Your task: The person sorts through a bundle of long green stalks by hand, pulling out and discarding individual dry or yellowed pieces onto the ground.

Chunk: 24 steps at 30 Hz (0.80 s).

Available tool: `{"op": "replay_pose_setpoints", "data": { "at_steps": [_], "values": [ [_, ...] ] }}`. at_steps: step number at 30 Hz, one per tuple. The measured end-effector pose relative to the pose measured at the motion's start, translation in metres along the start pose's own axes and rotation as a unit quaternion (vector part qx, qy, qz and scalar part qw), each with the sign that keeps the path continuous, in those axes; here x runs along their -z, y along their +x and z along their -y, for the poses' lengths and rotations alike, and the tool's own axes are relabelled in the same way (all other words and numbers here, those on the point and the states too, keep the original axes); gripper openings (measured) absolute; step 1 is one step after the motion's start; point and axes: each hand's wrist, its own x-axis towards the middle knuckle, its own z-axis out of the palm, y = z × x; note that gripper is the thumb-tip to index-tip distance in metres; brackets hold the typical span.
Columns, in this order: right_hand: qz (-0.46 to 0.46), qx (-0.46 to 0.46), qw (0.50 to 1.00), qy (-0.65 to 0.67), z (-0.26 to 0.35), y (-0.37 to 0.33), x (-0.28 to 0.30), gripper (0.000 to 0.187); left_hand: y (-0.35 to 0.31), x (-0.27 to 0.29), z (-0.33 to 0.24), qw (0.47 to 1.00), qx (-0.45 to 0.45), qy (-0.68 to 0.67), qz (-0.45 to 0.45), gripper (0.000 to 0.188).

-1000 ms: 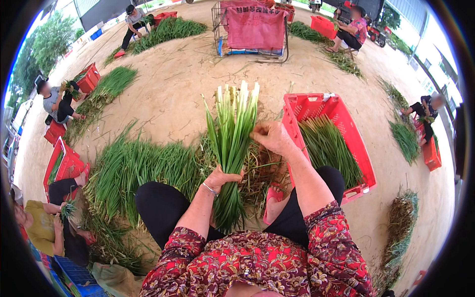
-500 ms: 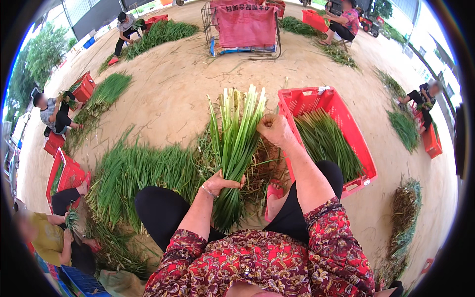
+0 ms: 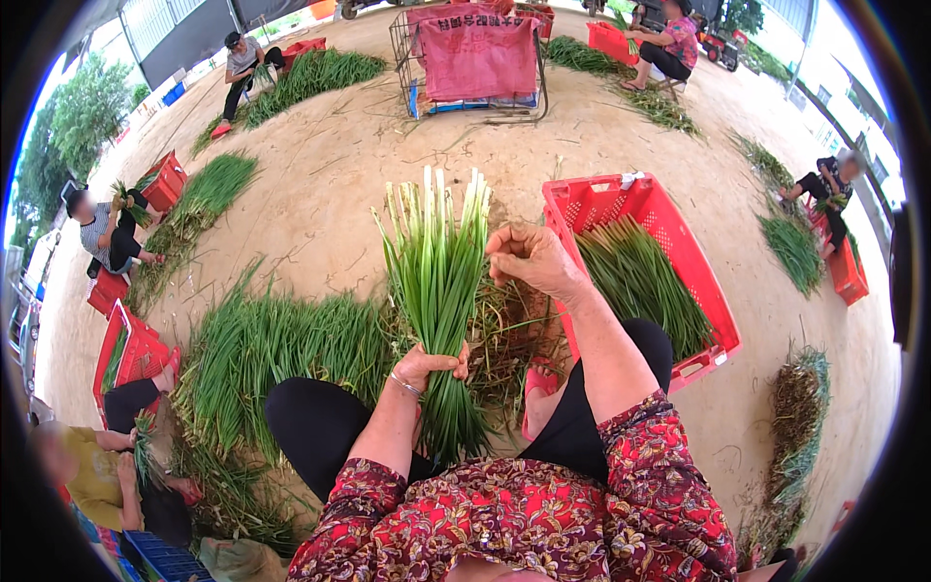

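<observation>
My left hand (image 3: 427,367) is wrapped round the lower, leafy part of a bunch of garlic chives (image 3: 436,276). The bunch stands fanned out, its pale stem ends pointing away from me and its green leaves hanging toward my lap. Just right of the stems is my right hand (image 3: 535,260), its fingers curled and the thumb drawn toward the forefinger. Whatever the right fingertips may pinch is too small to make out. A red crate (image 3: 720,291) with more garlic chives (image 3: 640,281) laid inside stands right of my right forearm.
A long heap of loose chives (image 3: 291,339) lies left of my knee. Dry trimmings (image 3: 519,325) cover the ground before me. A wire cart (image 3: 412,78) with a pink sack (image 3: 480,58) stands far ahead. Several people sit around beside red crates and chive piles.
The bunch in my left hand has swung leftward and fanned wider. My right hand has shifted slightly left, and its fingers are turned more toward the stems.
</observation>
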Motion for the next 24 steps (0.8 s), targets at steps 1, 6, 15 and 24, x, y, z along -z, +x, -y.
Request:
{"op": "replay_pose_setpoints", "data": {
  "at_steps": [1, 6, 15, 24],
  "values": [
    [-0.047, 0.02, 0.998, -0.021, -0.007, 0.005, 0.0, 0.013, 0.0, -0.004, -0.004, 1.0, 0.004, 0.012, 0.0, 0.025],
    [-0.193, 0.065, 0.898, -0.389, -0.015, 0.009, -0.006, 0.026, -0.006, -0.021, -0.011, 0.996, 0.038, 0.052, -0.055, 0.025],
    [-0.215, 0.008, 0.884, -0.414, -0.011, 0.004, 0.0, 0.014, -0.004, -0.026, -0.013, 0.992, 0.032, 0.096, -0.08, 0.029],
    [0.056, -0.02, 0.998, -0.018, 0.005, -0.006, 0.009, 0.003, -0.006, -0.006, -0.006, 0.998, -0.014, 0.055, -0.039, 0.034]
  ]
}}
